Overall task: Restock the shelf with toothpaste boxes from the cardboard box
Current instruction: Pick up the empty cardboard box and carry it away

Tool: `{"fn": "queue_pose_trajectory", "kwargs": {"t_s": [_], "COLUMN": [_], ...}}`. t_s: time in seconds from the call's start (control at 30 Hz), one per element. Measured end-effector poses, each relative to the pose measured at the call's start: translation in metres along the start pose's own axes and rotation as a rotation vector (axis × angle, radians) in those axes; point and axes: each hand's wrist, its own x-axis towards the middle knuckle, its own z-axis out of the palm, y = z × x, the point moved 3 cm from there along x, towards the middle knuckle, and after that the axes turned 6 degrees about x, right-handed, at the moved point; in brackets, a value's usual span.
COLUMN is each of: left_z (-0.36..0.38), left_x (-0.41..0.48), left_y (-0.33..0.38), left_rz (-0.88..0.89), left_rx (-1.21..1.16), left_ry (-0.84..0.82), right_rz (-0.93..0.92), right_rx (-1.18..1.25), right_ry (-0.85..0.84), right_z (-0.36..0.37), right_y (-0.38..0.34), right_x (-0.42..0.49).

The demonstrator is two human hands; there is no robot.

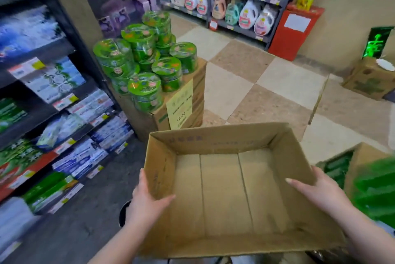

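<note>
An open cardboard box (224, 191) fills the lower middle of the head view, and nothing lies inside it. My left hand (147, 197) grips its left wall, thumb inside and fingers outside. My right hand (320, 191) holds the right wall the same way. The shelf (70, 101) stands to my left, its tiers packed with toothpaste boxes (81, 156) in blue, white, green and red behind price tags.
Green round packs (145, 60) are piled on stacked cartons (183, 101) just beyond the box. Detergent bottles (235, 7) line the back shelf. A red stand (295, 30), a carton (367, 79) and green packs (376, 186) are on the right. Tiled floor (267, 84) lies ahead.
</note>
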Motion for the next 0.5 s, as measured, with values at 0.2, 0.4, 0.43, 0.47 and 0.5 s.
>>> {"fn": "queue_pose_trajectory", "kwargs": {"t_s": [0.2, 0.4, 0.43, 0.47, 0.5], "left_z": [0.013, 0.036, 0.04, 0.044, 0.049], "left_x": [0.033, 0.082, 0.089, 0.097, 0.105], "left_y": [-0.002, 0.003, 0.004, 0.005, 0.005], "left_rz": [-0.153, -0.239, -0.254, -0.267, -0.276], "left_rx": [-0.112, -0.225, -0.239, -0.251, -0.261], "left_ry": [0.054, 0.034, 0.023, 0.014, 0.007], "right_rz": [-0.093, -0.099, -0.095, -0.093, -0.088], "right_rx": [-0.093, -0.123, -0.124, -0.127, -0.133], "right_ry": [-0.154, -0.234, -0.248, -0.261, -0.268], "right_z": [0.023, 0.053, 0.058, 0.065, 0.073], "right_y": [-0.065, -0.109, -0.113, -0.117, -0.12], "right_x": [0.082, 0.158, 0.17, 0.181, 0.193]}}
